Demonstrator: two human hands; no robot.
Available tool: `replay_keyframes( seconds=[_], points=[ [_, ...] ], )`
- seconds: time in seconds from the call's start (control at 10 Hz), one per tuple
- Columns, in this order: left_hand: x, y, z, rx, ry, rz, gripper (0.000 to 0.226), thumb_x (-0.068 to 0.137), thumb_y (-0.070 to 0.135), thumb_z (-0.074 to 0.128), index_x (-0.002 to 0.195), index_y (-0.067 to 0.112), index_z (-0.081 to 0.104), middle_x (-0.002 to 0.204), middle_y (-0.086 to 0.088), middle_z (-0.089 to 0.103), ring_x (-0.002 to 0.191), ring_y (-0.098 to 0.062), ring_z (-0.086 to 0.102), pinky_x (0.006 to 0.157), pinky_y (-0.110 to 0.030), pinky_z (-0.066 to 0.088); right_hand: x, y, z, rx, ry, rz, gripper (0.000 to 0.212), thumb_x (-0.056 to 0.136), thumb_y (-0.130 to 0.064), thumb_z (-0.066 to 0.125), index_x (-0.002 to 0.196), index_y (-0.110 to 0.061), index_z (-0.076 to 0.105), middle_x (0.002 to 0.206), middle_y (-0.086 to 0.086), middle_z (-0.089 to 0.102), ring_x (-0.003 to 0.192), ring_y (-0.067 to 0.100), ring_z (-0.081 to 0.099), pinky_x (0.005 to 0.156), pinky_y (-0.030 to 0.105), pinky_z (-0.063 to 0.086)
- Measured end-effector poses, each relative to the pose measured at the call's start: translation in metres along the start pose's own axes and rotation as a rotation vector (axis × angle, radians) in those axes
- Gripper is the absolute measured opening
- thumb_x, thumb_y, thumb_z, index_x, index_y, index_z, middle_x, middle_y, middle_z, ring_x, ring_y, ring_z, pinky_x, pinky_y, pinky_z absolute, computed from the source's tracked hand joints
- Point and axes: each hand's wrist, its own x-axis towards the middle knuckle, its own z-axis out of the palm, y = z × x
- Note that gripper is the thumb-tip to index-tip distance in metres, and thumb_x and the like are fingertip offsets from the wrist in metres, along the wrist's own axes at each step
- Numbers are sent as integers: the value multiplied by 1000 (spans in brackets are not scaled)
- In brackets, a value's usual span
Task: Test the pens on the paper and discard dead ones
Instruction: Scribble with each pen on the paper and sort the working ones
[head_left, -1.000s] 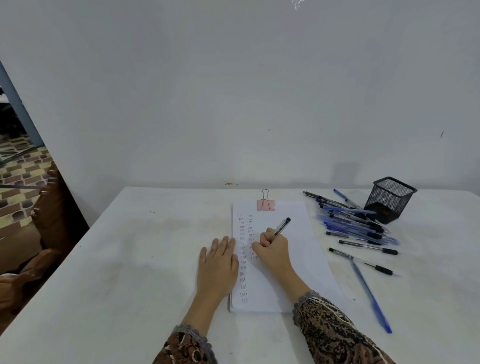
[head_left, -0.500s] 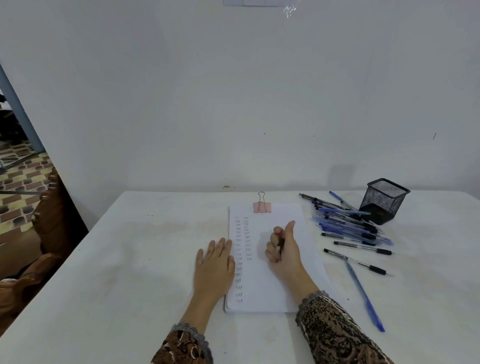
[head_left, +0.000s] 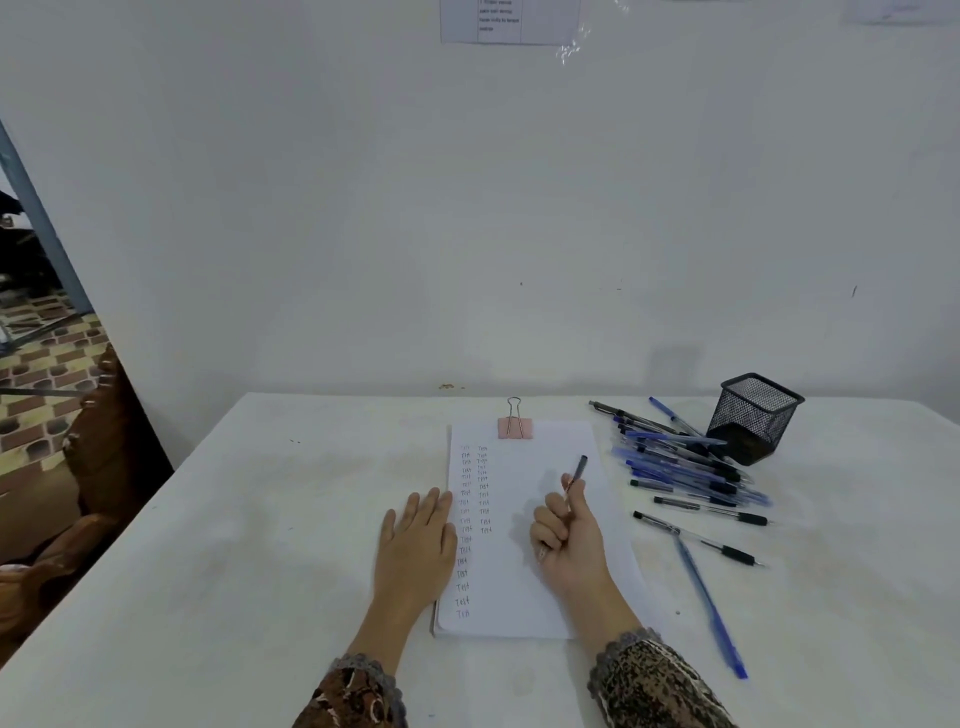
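Observation:
A white paper pad (head_left: 524, 597) lies on the table, held at its top by a pink binder clip (head_left: 515, 427). Two columns of small handwritten test marks run down its left side. My left hand (head_left: 418, 545) lies flat with straight fingers on the pad's left edge. My right hand (head_left: 566, 540) is over the pad's right half, fingers curled around a dark pen (head_left: 575, 473) whose end points up and away. A heap of blue and black pens (head_left: 680, 462) lies to the right of the pad.
A black mesh pen cup (head_left: 753, 415) stands tilted at the back right behind the heap. Two black pens (head_left: 711, 509) and a long blue pen (head_left: 709, 608) lie apart on the white table (head_left: 234, 545). A wooden chair (head_left: 98, 467) stands past the table's left edge.
My right hand stopped writing, drew back to the right off the marks and turned the pen up in its fist. The left hand stayed on the pad.

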Motion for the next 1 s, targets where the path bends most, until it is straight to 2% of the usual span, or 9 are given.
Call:
replay_keyframes(
  seconds=[0.2,0.3,0.4,0.5,0.6,0.7,0.8,0.9,1.0],
  points=[
    [3,-2,4,45,-10,-13,52,97,38,9,148,27,4,156,10,2,144,-11,-2,116,-36,-2,-10,3,1,-54,100,-64,36,100,-41,31,77,-18,47,39,-8,24,26,3,20,28,14,12],
    [2,-2,6,36,4,-2,86,69,52,-17,148,27,7,156,10,5,144,-11,1,116,-36,0,-15,1,1,-108,128,-88,32,99,-37,36,74,-18,42,39,-9,23,26,3,19,29,13,11],
    [3,-3,6,44,12,-5,90,66,51,-20,148,27,7,156,9,5,144,-11,1,116,-36,0,-24,-8,1,-149,147,-100,30,100,-32,35,75,-17,42,38,-9,23,26,3,18,30,13,11],
    [2,-1,4,37,1,-10,56,95,42,5,148,26,7,156,8,5,144,-12,1,117,-37,1,-36,-40,5,-439,222,-180,21,100,-22,37,83,-15,46,44,-7,27,31,4,19,32,14,14],
    [1,0,4,28,9,-8,49,100,31,17,148,26,7,156,9,5,144,-11,1,117,-36,1,-55,-86,5,-954,359,-289,16,99,-17,38,96,-14,54,63,1,41,43,12,35,33,18,29],
    [3,0,5,37,16,-12,49,100,31,16,148,26,6,156,9,5,144,-11,1,116,-36,1,-75,-126,-14,-1727,536,-388,17,96,-16,46,98,-8,62,85,13,61,70,27,52,59,27,46],
    [3,-1,6,37,20,-16,49,100,31,16,148,27,7,156,10,5,144,-10,2,117,-36,1,-87,-143,-38,-1958,631,-315,22,90,-11,55,110,-4,60,109,18,64,97,31,56,77,29,39],
    [3,-1,6,37,18,-17,49,100,32,16,148,27,7,156,10,5,144,-11,2,117,-36,2,-86,-143,-52,-1999,643,-195,7,85,-10,58,91,-14,58,105,14,63,84,24,51,71,27,41],
    [3,-1,5,37,20,-18,49,100,31,16,148,27,7,156,10,6,144,-11,2,117,-36,2,-81,-141,-57,-2023,631,-195,7,83,-16,59,79,-20,55,97,8,62,80,21,52,63,27,41]
  ],
)
